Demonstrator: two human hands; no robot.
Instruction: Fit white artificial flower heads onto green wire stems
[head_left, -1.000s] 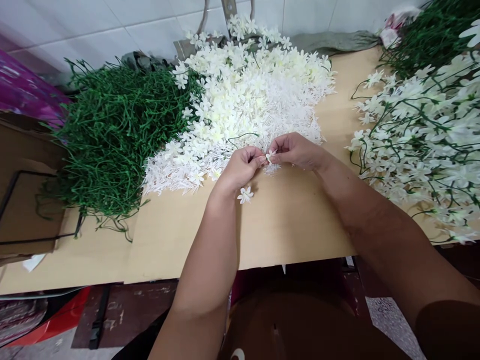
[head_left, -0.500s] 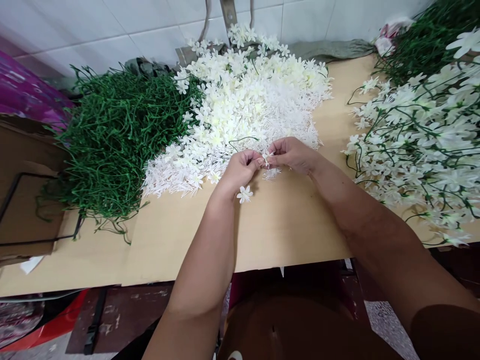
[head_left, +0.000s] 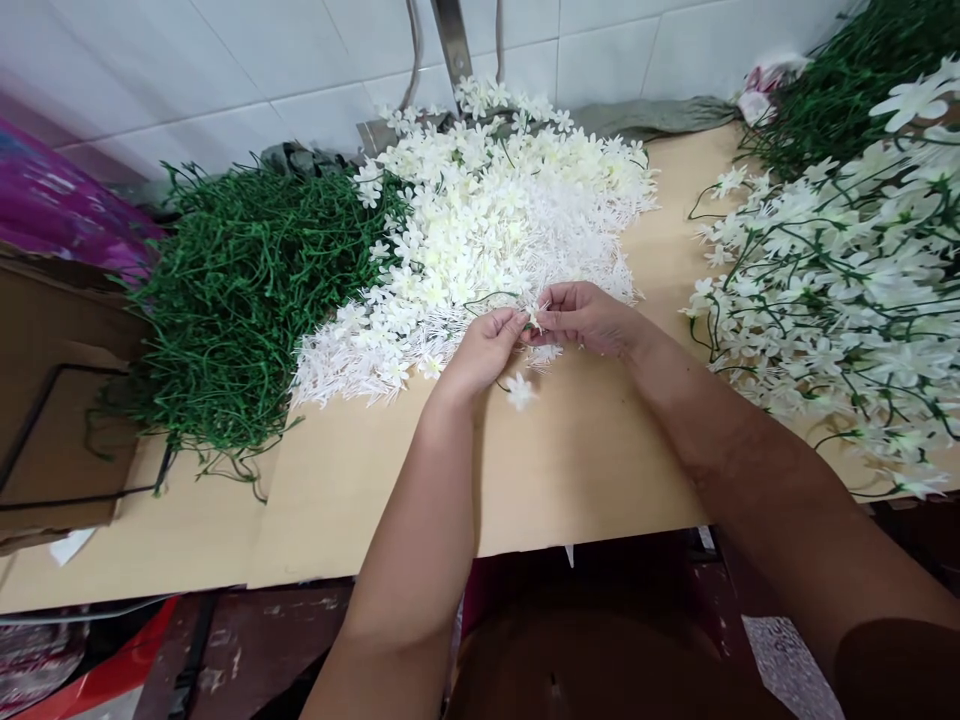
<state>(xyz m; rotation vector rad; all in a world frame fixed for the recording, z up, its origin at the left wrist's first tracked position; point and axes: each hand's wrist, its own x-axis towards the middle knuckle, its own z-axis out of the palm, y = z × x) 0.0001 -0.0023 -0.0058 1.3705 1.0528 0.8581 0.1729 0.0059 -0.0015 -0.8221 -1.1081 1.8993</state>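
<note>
My left hand [head_left: 489, 348] pinches a thin green artificial flower stem, most of it hidden by the fingers. A white flower head [head_left: 519, 391] on that stem hangs below the hand, slightly blurred. Close against it, my right hand [head_left: 589, 318] is closed on a small white flower [head_left: 534, 318] at the fingertips, where the two hands meet. Just beyond my hands spreads a heap of loose white and pale yellow flower heads [head_left: 457, 250]. White stamen-like pieces [head_left: 574, 235] lie along the heap's right side and front.
A large pile of green stems [head_left: 255, 300] lies to the left, beside a cardboard box [head_left: 60, 440] with a black wire frame. Finished-looking flowers on stems [head_left: 832, 310] are heaped on the right. Cardboard [head_left: 360, 500] covers the table, and a tiled wall [head_left: 510, 45] stands behind.
The hanging white flower has swung to the right below my left hand. Both hands stay together at the small flower. The whole view has shifted slightly.
</note>
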